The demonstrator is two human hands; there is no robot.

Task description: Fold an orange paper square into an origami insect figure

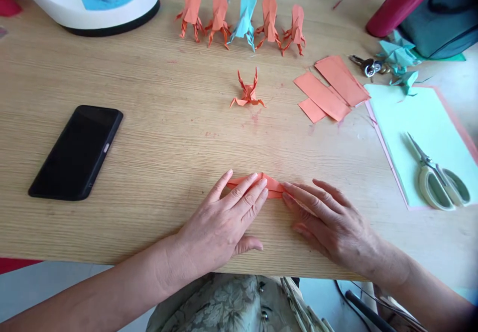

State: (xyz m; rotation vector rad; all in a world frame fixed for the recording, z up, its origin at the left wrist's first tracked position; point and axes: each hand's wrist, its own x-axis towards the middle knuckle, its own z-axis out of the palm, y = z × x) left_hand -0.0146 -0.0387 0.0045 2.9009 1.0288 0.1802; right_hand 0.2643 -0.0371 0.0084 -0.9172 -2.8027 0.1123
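Note:
A folded strip of orange paper (274,186) lies near the front edge of the table. Across its left and middle part rest the flat, outstretched fingers of my left hand (220,222), hiding some of it. My right hand (334,225) touches the strip's right end with its fingertips, its fingers long and slightly bent. Beyond the hands, a small orange origami figure (248,93) stands with two thin points raised. Loose orange paper pieces (323,95) lie overlapping at the right.
Several orange origami figures (191,11) and a blue one (244,18) form a row at the back. A phone (76,150) lies left. Scissors (435,172) rest on pale green sheets (392,123); keys (369,66) and a dark red cylinder (403,3) are behind.

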